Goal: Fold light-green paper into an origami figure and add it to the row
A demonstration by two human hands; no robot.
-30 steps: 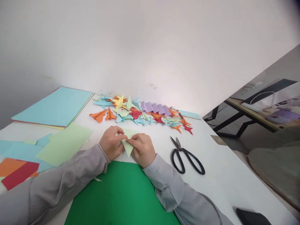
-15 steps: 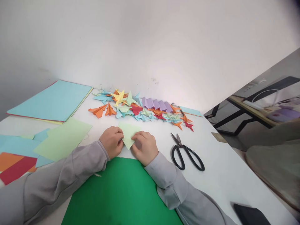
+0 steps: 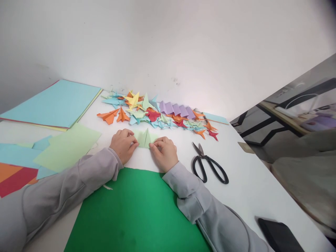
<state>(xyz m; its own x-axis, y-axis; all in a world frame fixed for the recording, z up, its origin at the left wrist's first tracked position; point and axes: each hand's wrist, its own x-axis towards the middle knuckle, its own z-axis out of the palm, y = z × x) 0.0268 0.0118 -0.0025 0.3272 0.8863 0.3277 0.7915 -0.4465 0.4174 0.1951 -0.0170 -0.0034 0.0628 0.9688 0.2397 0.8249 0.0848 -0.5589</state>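
Note:
A small light green paper [image 3: 144, 138] lies on the white table between my hands, folded so that a pointed shape with a dark centre line stands out at its middle. My left hand [image 3: 123, 145] is closed at the paper's left side, thumb and fingers on its near left corner. On the other side, my right hand [image 3: 165, 151] pinches the near right edge, its fingers curled. Just in front of my wrists lies a large green sheet [image 3: 136, 210]. To the right of my right hand, black-handled scissors [image 3: 208, 162] rest with their blades slightly apart.
Folded paper shapes [image 3: 157, 113] in several colours line the wall side. A stack of coloured sheets [image 3: 55, 103] sits at the back left, with loose paper pieces [image 3: 68, 147] nearer. A black flat object [image 3: 279, 234] lies near the right edge of the table.
The light green paper, earlier pointing toward me between my hands, now has a straight near edge and a point facing away. My hands have drawn slightly apart on it. The view has shifted a little.

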